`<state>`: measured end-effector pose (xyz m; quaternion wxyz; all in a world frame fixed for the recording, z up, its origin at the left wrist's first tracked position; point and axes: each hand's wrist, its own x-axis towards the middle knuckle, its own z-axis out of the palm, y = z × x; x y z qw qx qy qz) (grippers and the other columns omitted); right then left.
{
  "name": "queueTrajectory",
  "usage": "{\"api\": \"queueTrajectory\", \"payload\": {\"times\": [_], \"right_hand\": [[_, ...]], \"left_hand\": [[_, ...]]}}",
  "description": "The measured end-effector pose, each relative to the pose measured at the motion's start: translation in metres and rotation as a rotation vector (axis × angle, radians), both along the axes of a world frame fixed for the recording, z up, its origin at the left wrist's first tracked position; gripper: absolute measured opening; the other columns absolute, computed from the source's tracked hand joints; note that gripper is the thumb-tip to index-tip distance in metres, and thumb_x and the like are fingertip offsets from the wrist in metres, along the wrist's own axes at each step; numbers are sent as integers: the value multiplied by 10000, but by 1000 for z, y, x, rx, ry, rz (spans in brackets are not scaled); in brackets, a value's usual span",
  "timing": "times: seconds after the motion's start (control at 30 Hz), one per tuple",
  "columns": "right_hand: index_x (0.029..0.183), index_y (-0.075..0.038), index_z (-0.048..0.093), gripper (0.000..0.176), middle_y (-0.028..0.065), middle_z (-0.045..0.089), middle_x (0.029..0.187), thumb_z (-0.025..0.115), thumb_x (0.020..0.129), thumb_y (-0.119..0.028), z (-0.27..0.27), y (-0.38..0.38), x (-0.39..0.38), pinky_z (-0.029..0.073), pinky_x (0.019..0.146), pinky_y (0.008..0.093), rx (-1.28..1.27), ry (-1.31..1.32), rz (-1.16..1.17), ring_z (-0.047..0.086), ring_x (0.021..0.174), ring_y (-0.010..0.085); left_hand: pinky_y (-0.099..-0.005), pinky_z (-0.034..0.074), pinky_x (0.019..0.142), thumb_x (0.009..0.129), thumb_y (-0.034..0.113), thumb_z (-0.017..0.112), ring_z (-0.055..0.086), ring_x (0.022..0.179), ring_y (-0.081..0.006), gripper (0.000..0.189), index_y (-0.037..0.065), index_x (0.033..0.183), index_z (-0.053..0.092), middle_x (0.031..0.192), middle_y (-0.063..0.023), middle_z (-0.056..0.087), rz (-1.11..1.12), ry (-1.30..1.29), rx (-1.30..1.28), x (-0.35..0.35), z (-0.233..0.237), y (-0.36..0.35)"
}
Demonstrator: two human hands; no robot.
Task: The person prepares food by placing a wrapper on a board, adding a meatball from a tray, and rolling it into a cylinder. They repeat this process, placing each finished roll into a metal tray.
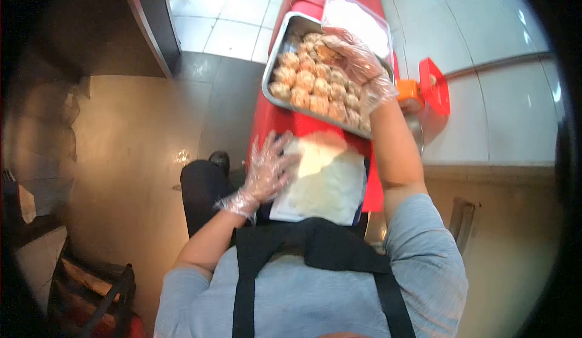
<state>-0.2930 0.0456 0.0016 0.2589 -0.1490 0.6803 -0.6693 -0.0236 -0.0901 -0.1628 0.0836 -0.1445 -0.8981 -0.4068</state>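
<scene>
Both of my hands wear clear plastic gloves. My left hand (270, 171) has its fingers spread at the left edge of a pale sheet or board (321, 183), which lies near my lap and carries a whitish, flat layer. Reaching forward, my right hand (356, 59) is over the far part of a metal tray (312, 115). Its fingers curl around one orange-brown food ball (327, 53), somewhat blurred. Rows of similar lumpy food balls (305, 81) fill much of the tray; my right hand and forearm cover part of them.
A clear plastic container (357, 20) with white contents stands beyond the tray. The tray rests on a red surface (273, 120). To the right are an orange box (410, 94) and a red plastic holder (434, 86) by the tiled wall. A dark cabinet (145, 23) stands at left.
</scene>
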Motion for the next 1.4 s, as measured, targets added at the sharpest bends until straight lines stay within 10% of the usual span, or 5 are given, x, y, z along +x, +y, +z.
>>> {"api": "queueTrajectory", "payload": {"times": [0.23, 0.6, 0.93, 1.3, 1.4], "right_hand": [[1165, -1, 567, 385, 71, 636, 1020, 700, 812, -73, -25, 129, 153, 529, 829, 294, 94, -18, -1, 640, 920, 159], [1185, -71, 607, 489, 79, 642, 1125, 805, 740, -108, -107, 157, 293, 493, 927, 314, 295, 451, -124, 611, 1026, 171], [984, -41, 707, 200, 136, 692, 991, 750, 821, -148, -122, 166, 306, 527, 828, 365, 346, 850, -232, 663, 927, 281], [1105, -50, 653, 410, 151, 669, 1073, 783, 769, -246, -122, 156, 307, 511, 893, 399, 407, 565, -279, 640, 1018, 307], [1119, -65, 622, 483, 149, 655, 1033, 793, 736, -305, -117, 152, 303, 492, 902, 429, 591, 1052, -228, 626, 1004, 334]], "left_hand": [[-546, 236, 1137, 789, 207, 736, 558, 1215, -260, 188, 222, 975, 719, 1144, 3, 681, 9, 247, -86, 4, 10, 2], [-534, 295, 1110, 766, 324, 756, 568, 1181, -277, 379, 168, 1099, 663, 1148, -65, 657, -125, 88, -655, 11, 50, 7], [-350, 499, 741, 781, 156, 775, 607, 777, -261, 264, 75, 979, 620, 854, -125, 633, -402, -157, 534, 30, 42, 108], [-345, 491, 723, 782, 90, 766, 612, 781, -194, 174, 56, 886, 631, 826, -86, 655, -282, -69, 173, 23, 34, 84], [-338, 502, 733, 776, 45, 740, 616, 793, -194, 207, 50, 949, 627, 865, -74, 658, -323, -34, 360, 24, 28, 84]]}}
